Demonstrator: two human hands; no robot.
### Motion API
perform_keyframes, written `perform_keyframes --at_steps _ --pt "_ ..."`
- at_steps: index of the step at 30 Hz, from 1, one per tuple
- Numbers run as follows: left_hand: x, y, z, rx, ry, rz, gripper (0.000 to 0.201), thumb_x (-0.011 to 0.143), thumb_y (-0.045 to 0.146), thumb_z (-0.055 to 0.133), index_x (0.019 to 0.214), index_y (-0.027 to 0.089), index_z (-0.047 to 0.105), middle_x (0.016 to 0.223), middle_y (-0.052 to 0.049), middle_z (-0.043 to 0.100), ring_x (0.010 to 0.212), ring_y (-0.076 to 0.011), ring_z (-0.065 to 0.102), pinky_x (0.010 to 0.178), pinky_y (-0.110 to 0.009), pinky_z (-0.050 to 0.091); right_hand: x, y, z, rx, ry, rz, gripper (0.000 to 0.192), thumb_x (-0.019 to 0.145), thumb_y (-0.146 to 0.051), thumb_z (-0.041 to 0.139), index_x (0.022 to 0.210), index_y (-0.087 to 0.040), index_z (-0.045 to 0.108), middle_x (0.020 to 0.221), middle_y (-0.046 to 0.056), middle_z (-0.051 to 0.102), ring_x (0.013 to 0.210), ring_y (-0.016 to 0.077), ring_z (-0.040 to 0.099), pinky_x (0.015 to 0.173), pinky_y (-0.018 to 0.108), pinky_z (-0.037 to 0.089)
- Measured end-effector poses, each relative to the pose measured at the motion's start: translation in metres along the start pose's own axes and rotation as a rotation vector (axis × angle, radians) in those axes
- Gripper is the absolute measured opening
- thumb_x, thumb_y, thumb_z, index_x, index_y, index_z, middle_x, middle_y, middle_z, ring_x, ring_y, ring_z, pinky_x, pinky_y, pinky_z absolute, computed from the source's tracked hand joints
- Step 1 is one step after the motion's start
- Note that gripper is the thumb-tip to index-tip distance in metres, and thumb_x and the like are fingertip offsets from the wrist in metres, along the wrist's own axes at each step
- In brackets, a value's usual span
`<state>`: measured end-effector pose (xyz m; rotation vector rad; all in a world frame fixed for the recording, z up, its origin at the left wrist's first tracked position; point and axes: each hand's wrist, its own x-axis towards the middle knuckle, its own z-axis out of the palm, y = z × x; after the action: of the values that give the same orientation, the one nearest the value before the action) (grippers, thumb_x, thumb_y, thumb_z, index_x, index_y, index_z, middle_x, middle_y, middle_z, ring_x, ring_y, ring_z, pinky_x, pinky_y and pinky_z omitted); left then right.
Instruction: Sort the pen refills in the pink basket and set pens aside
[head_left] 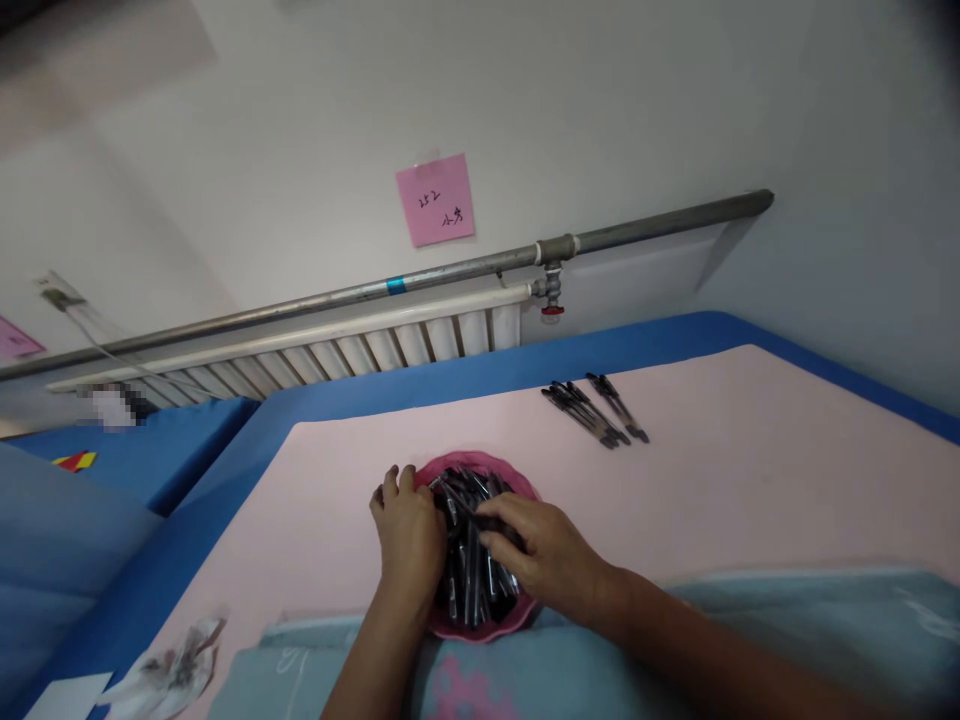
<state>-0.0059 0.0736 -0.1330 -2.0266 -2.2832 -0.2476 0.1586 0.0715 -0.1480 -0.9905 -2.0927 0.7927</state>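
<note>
A round pink basket [486,632] with a scalloped rim sits at the near edge of the pale pink sheet, full of black and clear pens [472,570]. My left hand [411,535] is at the basket's left rim, fingers bent on the outer side and the thumb side hidden toward the pens; it appears to grip the rim. Over the basket's right half, my right hand [544,550] has thumb and forefinger pinched on a dark pen [487,522] among the others. Farther off to the right, several black-capped pens [589,412] lie side by side on the sheet.
The pink sheet [750,480] covers a blue table [480,375]. A blue-grey cloth [810,630] spans the near edge. Crumpled clear plastic [176,670] lies at the lower left. Behind stand a white radiator [382,345], a metal pipe [457,270] and a wall bearing a pink note [436,200].
</note>
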Motion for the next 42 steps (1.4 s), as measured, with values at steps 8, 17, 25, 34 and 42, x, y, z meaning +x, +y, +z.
perform_keyframes --at_steps 8,17,25,34,42 --pt "-0.006 -0.027 -0.018 -1.339 0.05 -0.291 0.013 0.065 0.028 0.068 0.07 0.017 0.062 0.074 -0.002 0.065 0.069 -0.0155 0.06 0.067 -0.029 0.048 -0.002 0.0 0.0 -0.026 -0.027 0.022 0.02 0.081 -0.017 0.053 0.098 -0.023 0.061 0.092 0.002 0.067 0.085 0.0174 0.062 0.072 0.03 0.047" --pt "-0.004 -0.027 -0.021 -2.032 -0.132 -0.577 0.03 0.057 0.013 0.078 0.084 0.015 0.065 0.074 -0.003 0.069 0.07 -0.0152 0.067 0.068 -0.027 0.054 -0.003 0.001 -0.001 -0.07 -0.065 -0.011 0.019 0.083 -0.018 0.051 0.098 -0.023 0.061 0.089 0.001 0.066 0.082 0.0169 0.061 0.07 0.029 0.047" --pt "-0.007 -0.018 -0.02 -2.053 -0.17 -0.543 0.026 0.056 0.015 0.08 0.077 0.015 0.065 0.075 -0.003 0.07 0.071 -0.0149 0.067 0.067 -0.026 0.054 -0.002 -0.001 -0.002 -0.069 -0.077 0.004 0.019 0.081 -0.018 0.052 0.096 -0.024 0.062 0.088 0.001 0.066 0.08 0.0164 0.06 0.07 0.029 0.046" --pt "-0.01 -0.015 -0.017 -1.943 -0.204 -0.427 0.025 0.057 0.019 0.08 0.075 0.014 0.064 0.068 0.0 0.068 0.063 -0.011 0.063 0.064 -0.021 0.049 -0.002 -0.002 -0.002 -0.057 -0.07 0.049 0.017 0.08 -0.017 0.052 0.092 -0.023 0.062 0.086 0.0 0.065 0.079 0.0157 0.059 0.069 0.028 0.046" --pt "-0.011 -0.015 -0.013 -1.903 -0.254 -0.381 0.02 0.061 0.021 0.078 0.074 0.015 0.063 0.067 0.001 0.068 0.058 -0.0088 0.06 0.061 -0.02 0.045 -0.002 -0.003 -0.001 -0.045 -0.049 0.036 0.017 0.082 -0.018 0.052 0.094 -0.024 0.063 0.086 0.001 0.065 0.078 0.0165 0.059 0.068 0.029 0.047"
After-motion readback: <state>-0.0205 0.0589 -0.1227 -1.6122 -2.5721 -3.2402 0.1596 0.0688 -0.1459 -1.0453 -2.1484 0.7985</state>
